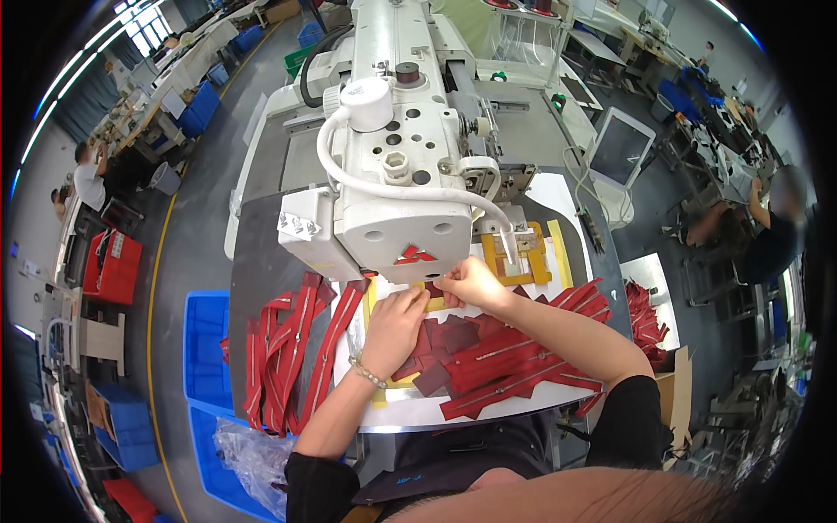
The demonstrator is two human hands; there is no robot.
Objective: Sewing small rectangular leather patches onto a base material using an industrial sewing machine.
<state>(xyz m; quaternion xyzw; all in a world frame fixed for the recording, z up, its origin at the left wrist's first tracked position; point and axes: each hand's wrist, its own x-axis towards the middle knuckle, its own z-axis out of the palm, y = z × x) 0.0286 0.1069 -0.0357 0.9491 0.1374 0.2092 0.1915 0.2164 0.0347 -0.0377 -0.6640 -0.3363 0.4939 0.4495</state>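
Under the head of a white industrial sewing machine [405, 213], both my hands meet over a yellow-edged template. My right hand [475, 286] pinches a small dark red fabric patch [433, 290]. Just left of it, my left hand [397, 327] is bent down with its fingers together; what lies under its fingertips is hidden. Loose dark red patches [449, 338] lie close to my hands. Red zipper strips [514, 366] with pale teeth are piled beneath my right forearm. More red zippers [292, 349] hang over the table's left side, left of my left forearm.
A yellow frame clamp [523, 260] sits right of the machine head. Blue bins [207, 344] stand at the left, one with clear plastic [253, 458]. A white tray [654, 279] of red strips is at the right, near a screen [621, 148]. Other people work farther off.
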